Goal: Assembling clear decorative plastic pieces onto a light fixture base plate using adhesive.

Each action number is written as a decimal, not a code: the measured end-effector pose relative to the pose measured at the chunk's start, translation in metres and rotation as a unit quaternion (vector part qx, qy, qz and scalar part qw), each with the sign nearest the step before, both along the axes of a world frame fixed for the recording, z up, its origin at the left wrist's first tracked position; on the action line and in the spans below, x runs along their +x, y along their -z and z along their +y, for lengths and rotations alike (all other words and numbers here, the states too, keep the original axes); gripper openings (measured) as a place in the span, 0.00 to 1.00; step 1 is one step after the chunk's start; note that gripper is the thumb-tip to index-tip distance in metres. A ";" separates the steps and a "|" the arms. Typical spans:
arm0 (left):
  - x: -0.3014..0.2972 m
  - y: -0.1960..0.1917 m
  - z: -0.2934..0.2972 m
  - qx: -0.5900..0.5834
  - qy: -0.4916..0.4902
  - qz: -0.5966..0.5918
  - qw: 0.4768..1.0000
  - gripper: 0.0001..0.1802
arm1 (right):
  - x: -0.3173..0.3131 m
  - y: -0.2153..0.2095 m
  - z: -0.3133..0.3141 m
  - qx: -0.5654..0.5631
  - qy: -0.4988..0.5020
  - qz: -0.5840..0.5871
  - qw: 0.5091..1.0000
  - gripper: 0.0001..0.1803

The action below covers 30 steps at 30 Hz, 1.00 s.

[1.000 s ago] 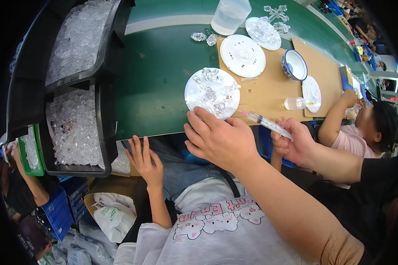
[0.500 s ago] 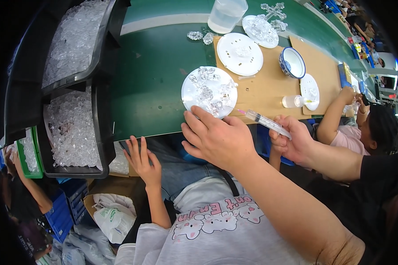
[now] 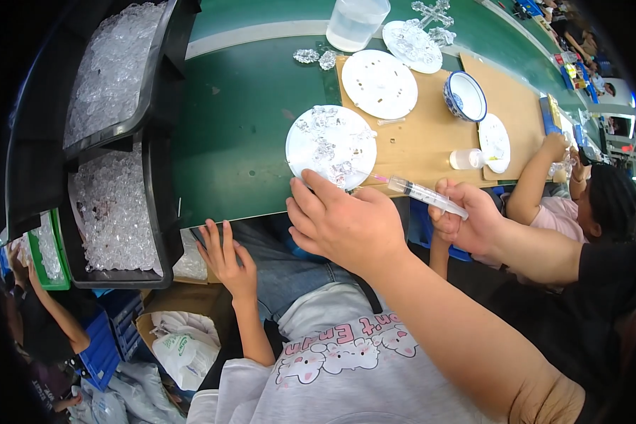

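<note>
Left hand (image 3: 343, 222) rests with fingers spread on the near rim of a white round plate (image 3: 304, 145) carrying clear faceted crystal pieces (image 3: 325, 145), at the green table (image 3: 240, 120) edge; right hand (image 3: 473, 219), just to its right, is clamped around a clear plastic syringe (image 3: 424, 192) whose tip points at the plate. Beyond the hands: a second white disc (image 3: 379, 83), a blue-and-white bowl (image 3: 464, 95), a translucent tub (image 3: 355, 21). Left of the left hand, black bins (image 3: 159, 106) hold heaped clear crystals; below, another person's small hand (image 3: 226, 254) grips the table edge.

The left hand (image 3: 343, 222) reaches far out, fingers bent. The right hand (image 3: 473, 219) is closed tight, thumb up.
</note>
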State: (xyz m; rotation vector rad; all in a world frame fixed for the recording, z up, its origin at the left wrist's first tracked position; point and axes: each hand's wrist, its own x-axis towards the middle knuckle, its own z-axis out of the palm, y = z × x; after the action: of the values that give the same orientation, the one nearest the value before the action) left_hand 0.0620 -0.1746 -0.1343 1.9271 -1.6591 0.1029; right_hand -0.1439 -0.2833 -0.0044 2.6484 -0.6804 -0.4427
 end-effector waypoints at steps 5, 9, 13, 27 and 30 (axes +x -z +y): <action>0.000 0.001 0.001 -0.003 0.002 0.003 1.000 0.27 | 0.006 -0.002 0.006 -0.102 -0.023 0.057 0.993 0.21; 0.001 0.004 0.002 0.001 0.007 0.008 1.000 0.25 | 0.007 -0.003 0.008 -0.145 -0.062 0.111 0.981 0.18; 0.002 0.002 0.002 0.004 0.006 0.006 1.000 0.25 | 0.004 0.006 0.008 -0.069 -0.065 0.000 0.996 0.19; 0.000 0.000 0.000 0.003 0.003 0.008 1.000 0.26 | -0.005 0.011 0.011 0.012 -0.030 -0.086 0.996 0.11; -0.001 -0.002 0.000 0.000 0.000 0.006 1.000 0.26 | -0.002 0.004 0.014 0.042 0.016 -0.115 0.992 0.13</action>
State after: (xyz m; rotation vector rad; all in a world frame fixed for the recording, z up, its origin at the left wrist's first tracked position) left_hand 0.0613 -0.1745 -0.1327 1.9227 -1.6519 0.0910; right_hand -0.1463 -0.2692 -0.0084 2.7985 -0.7883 -0.1782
